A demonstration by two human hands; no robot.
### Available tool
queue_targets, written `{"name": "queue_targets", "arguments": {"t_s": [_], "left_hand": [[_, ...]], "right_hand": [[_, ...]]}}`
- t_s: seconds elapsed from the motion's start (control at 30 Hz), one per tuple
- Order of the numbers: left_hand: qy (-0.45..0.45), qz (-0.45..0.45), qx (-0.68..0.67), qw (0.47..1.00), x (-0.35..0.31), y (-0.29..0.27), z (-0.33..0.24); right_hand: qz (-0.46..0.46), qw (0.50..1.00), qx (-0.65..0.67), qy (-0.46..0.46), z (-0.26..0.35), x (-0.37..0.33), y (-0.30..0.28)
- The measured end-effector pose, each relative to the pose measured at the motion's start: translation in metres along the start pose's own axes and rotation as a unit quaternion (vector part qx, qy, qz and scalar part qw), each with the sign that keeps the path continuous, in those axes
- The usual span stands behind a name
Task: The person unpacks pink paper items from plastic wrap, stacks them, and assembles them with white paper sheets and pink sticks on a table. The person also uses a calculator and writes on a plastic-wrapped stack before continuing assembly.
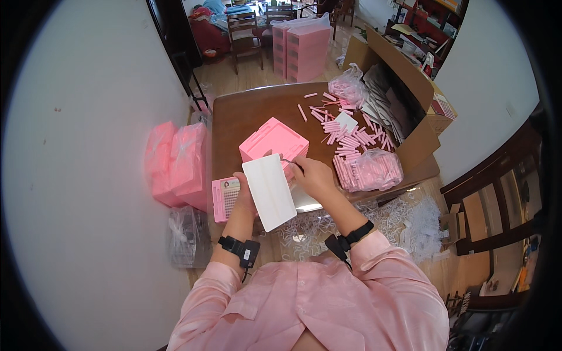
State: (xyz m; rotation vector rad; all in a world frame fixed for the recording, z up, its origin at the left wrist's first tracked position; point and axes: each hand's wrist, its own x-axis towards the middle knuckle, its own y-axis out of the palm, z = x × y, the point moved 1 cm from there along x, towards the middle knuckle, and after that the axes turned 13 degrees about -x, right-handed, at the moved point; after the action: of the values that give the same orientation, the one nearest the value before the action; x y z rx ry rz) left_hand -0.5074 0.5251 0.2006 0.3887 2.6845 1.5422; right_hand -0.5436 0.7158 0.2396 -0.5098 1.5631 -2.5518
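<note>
A white rectangular panel (270, 193) is tilted in front of me, gripped along its left edge by my left hand (246, 196). My right hand (315, 178) pinches a slim dark tool (291, 163) close to the panel's far right corner; its exact kind is too small to make out. Just beyond both hands, a pink plastic box (274, 139) with a recessed top stands on the brown table (234, 117). A flatter pink case (219, 202) with a patterned, pictured face lies by my left wrist, partly covered by it.
Pink sticks (350, 140) are scattered on the table's right side, near filled plastic bags (379, 169). An open cardboard box (404, 76) stands behind them. Wrapped pink boxes (186, 158) are stacked left of the table. White shreds (421, 228) cover the floor; pink drawer units (307, 52) stand beyond.
</note>
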Motion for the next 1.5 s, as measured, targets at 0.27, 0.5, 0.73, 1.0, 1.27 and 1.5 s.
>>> {"name": "queue_targets", "arguments": {"t_s": [0.27, 0.5, 0.73, 1.0, 1.27, 1.5], "left_hand": [[0.01, -0.008, -0.057, 0.998, 0.003, 0.01, 0.02], [0.033, -0.036, -0.031, 0.998, 0.017, 0.04, 0.055], [0.076, -0.08, -0.001, 0.994, 0.037, 0.055, 0.11], [0.161, -0.156, 0.22, 0.949, 0.043, 0.048, 0.116], [0.167, -0.121, 0.682, 0.702, 0.074, 0.083, 0.126], [0.159, -0.107, 0.674, 0.713, 0.101, 0.086, 0.116]], "right_hand": [[-0.032, 0.999, 0.006, -0.003, -0.006, 0.005, -0.003], [-0.01, 0.998, 0.036, -0.053, -0.051, 0.01, -0.015], [-0.007, 0.977, 0.079, -0.198, -0.11, -0.009, -0.035], [0.365, 0.859, -0.22, -0.284, -0.254, -0.103, -0.018], [0.493, 0.799, -0.304, -0.159, -0.325, -0.087, -0.01], [0.327, 0.894, 0.29, 0.095, -0.248, 0.004, -0.028]]}}
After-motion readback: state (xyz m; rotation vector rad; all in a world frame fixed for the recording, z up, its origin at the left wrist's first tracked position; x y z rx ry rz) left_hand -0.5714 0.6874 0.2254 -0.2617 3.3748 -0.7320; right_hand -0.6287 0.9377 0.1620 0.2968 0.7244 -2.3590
